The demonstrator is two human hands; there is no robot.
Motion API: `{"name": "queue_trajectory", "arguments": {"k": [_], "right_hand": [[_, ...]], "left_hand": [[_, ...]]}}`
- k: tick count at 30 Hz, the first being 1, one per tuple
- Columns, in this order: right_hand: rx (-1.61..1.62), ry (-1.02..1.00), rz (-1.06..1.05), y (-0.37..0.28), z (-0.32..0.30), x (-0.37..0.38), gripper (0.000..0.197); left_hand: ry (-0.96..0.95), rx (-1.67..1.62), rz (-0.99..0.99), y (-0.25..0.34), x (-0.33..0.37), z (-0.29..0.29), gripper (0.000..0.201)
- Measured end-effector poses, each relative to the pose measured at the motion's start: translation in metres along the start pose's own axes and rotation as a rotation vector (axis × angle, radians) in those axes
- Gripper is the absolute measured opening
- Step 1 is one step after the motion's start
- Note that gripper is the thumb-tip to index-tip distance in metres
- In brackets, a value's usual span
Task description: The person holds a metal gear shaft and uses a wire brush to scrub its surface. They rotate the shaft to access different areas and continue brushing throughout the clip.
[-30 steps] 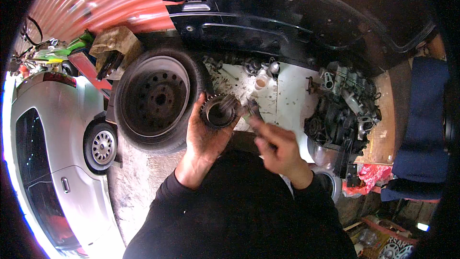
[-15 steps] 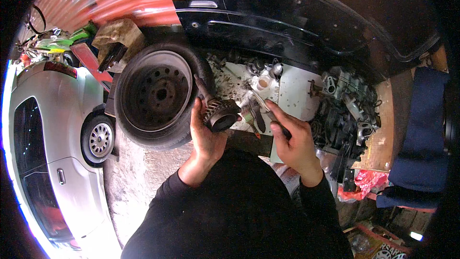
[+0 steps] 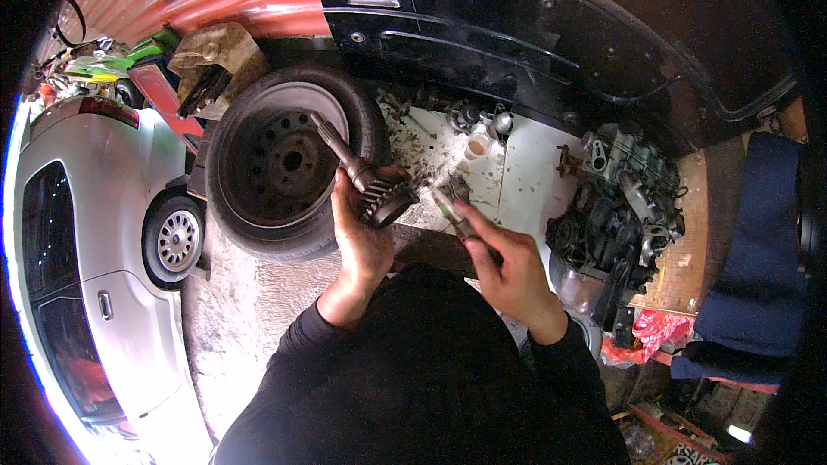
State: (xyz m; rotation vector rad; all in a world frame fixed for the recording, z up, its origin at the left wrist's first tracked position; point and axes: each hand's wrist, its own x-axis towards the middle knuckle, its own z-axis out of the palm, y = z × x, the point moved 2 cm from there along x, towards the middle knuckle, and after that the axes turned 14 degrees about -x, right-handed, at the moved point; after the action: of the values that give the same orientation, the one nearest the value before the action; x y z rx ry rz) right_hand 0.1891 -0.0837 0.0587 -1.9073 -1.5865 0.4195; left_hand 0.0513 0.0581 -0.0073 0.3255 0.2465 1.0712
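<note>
My left hand (image 3: 360,245) is wrapped round a gear shaft (image 3: 346,153). Its splined end points up and left over the wheel, while the toothed gear and dark ring sit by my fingers. Gripped in my right hand (image 3: 517,267) is a slim tool (image 3: 463,226) with a dark handle and a pale tip. The tip lies close to the gear's right side; contact cannot be made out, nor the tool's exact kind. Beyond both hands a small cup (image 3: 476,148) of tan contents stands on a stained white sheet (image 3: 536,174).
A tyre on a steel rim (image 3: 233,198) lies just left of my left hand. Greasy engine parts (image 3: 616,207) crowd the right of the bench. Behind stands a black vehicle panel (image 3: 482,43). A silver car (image 3: 129,250) is at the far left.
The gear shaft has tilted and shifted left, so its splined end now reaches farther over the wheel. My right hand has moved left and slightly down, bringing the tool nearer the gear.
</note>
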Motion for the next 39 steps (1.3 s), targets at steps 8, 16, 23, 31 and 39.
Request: {"name": "queue_trajectory", "arguments": {"k": [8, 16, 23, 31, 39], "right_hand": [[0.021, 0.047, -0.055, -0.007, -0.003, 0.011, 0.041], [0.029, 0.060, -0.113, -0.004, -0.010, -0.006, 0.043], [0.065, 0.040, -0.161, 0.021, -0.014, -0.023, 0.044], [0.066, -0.286, -0.044, 0.068, -0.001, -0.053, 0.040], [0.150, -0.288, -0.139, 0.091, -0.010, -0.066, 0.043]], "left_hand": [[-0.016, 0.049, 0.023, 0.001, 0.022, -0.016, 0.042], [-0.120, 0.076, 0.140, -0.002, 0.016, 0.026, 0.055], [-0.144, 0.048, 0.007, -0.020, 0.000, 0.010, 0.063], [0.123, 0.104, -0.291, -0.063, -0.046, -0.048, 0.067], [0.142, 0.099, -0.366, -0.072, -0.058, -0.040, 0.080]]}}
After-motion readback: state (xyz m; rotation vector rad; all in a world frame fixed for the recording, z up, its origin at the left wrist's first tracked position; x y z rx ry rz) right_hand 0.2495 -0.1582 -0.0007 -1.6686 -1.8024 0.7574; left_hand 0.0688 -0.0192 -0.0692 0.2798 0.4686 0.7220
